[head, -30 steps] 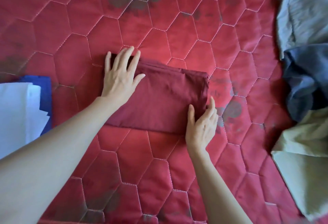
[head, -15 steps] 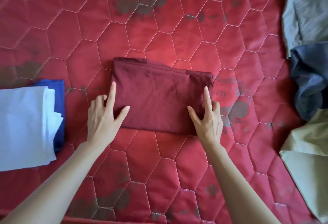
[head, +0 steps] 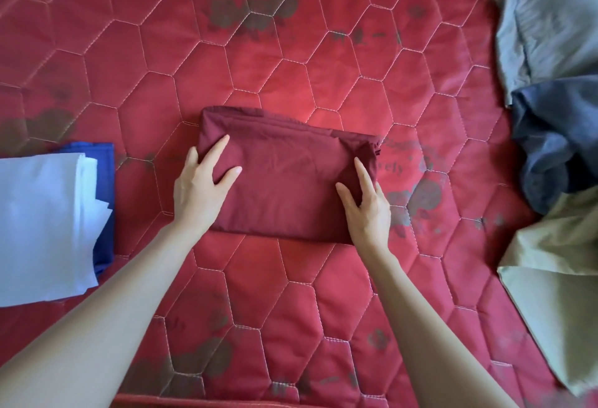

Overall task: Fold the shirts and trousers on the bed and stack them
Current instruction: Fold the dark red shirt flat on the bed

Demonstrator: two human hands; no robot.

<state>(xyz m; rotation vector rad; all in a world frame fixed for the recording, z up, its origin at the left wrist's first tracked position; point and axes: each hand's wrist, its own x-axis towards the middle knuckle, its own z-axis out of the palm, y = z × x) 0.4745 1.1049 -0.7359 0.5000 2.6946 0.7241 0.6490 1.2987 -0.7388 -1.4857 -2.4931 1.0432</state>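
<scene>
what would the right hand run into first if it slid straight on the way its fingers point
The right hand rests on the folded maroon garment, fingers pointing up and slightly left. Going on, it would only cross more of that garment, then bare red mattress. Nothing else seems to lie in that line.

One view only, head-worn, looking steeply down on the bed [head: 323, 68] from above its near edge. Wide-angle, with quilt lines bowing toward the frame borders. Close in: both forearms entering from the bottom corners, left hand [head: 200, 191] and right hand [head: 367, 210] near centre on the maroon fold [head: 291, 181]. White stack [head: 42, 223] cut by the left border, loose clothes [head: 556, 116] cut by the right. No second view sharing the scene.
</scene>
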